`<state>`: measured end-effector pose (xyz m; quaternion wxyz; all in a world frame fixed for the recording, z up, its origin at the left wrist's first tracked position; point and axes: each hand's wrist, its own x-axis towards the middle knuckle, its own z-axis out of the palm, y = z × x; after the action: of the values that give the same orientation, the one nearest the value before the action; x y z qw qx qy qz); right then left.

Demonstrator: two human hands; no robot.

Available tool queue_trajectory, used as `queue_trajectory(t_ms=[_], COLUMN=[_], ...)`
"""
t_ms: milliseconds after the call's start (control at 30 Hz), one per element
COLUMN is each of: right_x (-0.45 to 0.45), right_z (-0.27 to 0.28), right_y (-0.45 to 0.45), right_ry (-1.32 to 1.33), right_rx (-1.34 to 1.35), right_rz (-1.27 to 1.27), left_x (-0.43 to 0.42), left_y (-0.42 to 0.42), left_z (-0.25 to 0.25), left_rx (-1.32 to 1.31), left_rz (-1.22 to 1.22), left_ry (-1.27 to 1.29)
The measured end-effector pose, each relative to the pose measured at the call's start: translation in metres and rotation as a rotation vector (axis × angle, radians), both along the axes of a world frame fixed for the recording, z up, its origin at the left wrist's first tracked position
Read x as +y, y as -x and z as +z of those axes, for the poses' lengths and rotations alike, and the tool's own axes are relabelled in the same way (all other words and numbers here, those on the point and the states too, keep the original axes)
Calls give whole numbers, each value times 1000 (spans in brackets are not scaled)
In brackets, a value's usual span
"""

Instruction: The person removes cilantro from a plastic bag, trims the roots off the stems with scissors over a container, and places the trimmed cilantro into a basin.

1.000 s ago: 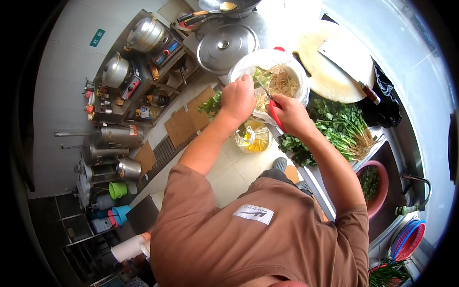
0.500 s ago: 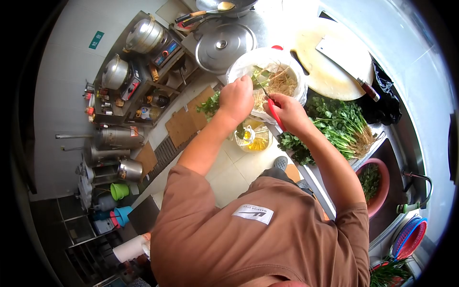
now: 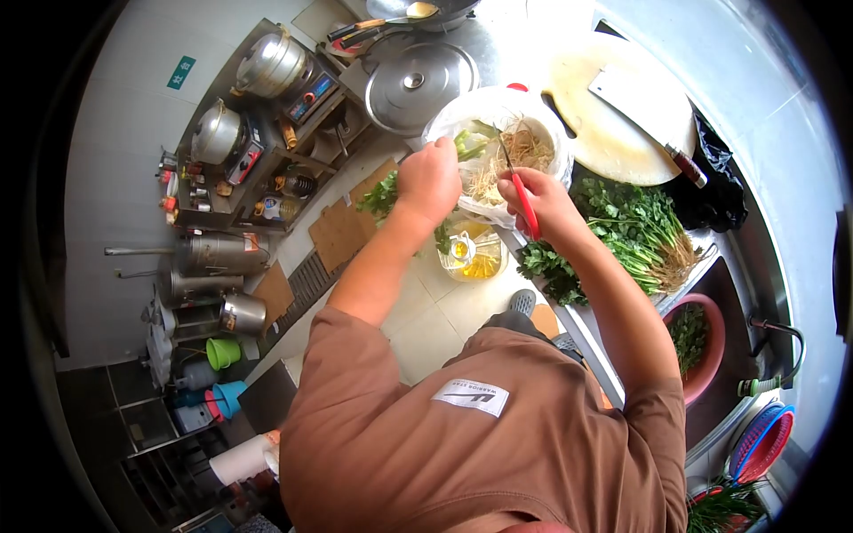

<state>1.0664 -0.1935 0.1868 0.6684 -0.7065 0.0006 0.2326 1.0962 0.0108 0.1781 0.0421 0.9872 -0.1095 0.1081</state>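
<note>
Head view: left hand (image 3: 430, 180) and greens (image 3: 471, 144) shifted left, apart from scissors (image 3: 526, 211) | left hand clenched round greens, stems over white bag-lined bowl (image 3: 498, 99) of roots (image 3: 533, 147) | right hand (image 3: 546, 204) curled round scissors' red handles; blade gap hard to make out | leafy pile (image 3: 635, 226) near bowl

Brightly lit, edges bowed and blackened
The counter (image 3: 531, 46) is bleached by glare; the lower left is sunk in shadow.
</note>
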Motion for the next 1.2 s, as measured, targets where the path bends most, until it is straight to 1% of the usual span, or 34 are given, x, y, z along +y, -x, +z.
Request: queue_trajectory(t_ms=[33,100,133,167,200,267,333,400,433,467,533,600,667,700,733,800,833,867,900,933,1000,1033,1067,1133,1200], right_x=[-1,-2,-2,-1,0,4,7,8,5,3,-2,-7,-13,-16,-21,-34,-43,-50,-57,-66,-101,-120,-140,-178,-211], right_z=[0,1,-1,-3,-6,-10,-8,-2,-9,-9,-5,-10,-9,-5,-6,-11,-7,-7,-13,-17,-6,-6,-10,-32,-55], right_y=[3,8,8,7,6,-1,-3,-4,-6,-5,-3,-1,7,11,17,31,42,55,70,89,134,159,185,239,292], right_ry=[1,3,3,52,102,117,130,102,25,24,-146,-190,-329,-339,-344,-500,-461,-406,-449,-481,-556,-537,-519,-489,-483], right_rx=[0,51,51,43,33,-8,-48,-35,40,40,196,207,284,308,308,315,290,313,309,304,391,372,354,336,342], right_rz=[1,80,80,129,177,176,176,81,104,107,102,136,121,117,110,87,101,54,18,-47,-135,-200,-260,-455,-725], left_x=[1,4,4,4,3,2,2,4,6,9,20,31,43,50,49,49,48,42,26,12,-18,-46,-76,-148,-218], left_y=[0,-1,-1,0,1,1,3,4,4,4,2,1,3,3,9,13,16,20,26,32,41,54,66,96,119], left_z=[2,2,2,3,5,6,5,6,7,7,7,11,18,24,39,58,64,68,79,86,81,81,77,68,47], left_rx=[11,-8,-27,-27,-27,-28,-44,-32,-21,-20,-27,16,8,217,236,267,237,217,171,168,208,320,440,582,804], left_rz=[51,61,70,70,61,53,-7,11,29,31,83,119,110,190,129,164,139,108,98,152,-10,-71,-204,-228,-398], left_ry=[-7,3,12,13,3,-7,21,7,-5,-6,19,40,507,887,1130,1418,1523,1631,1685,1722,1730,1757,1830,1666,1459])
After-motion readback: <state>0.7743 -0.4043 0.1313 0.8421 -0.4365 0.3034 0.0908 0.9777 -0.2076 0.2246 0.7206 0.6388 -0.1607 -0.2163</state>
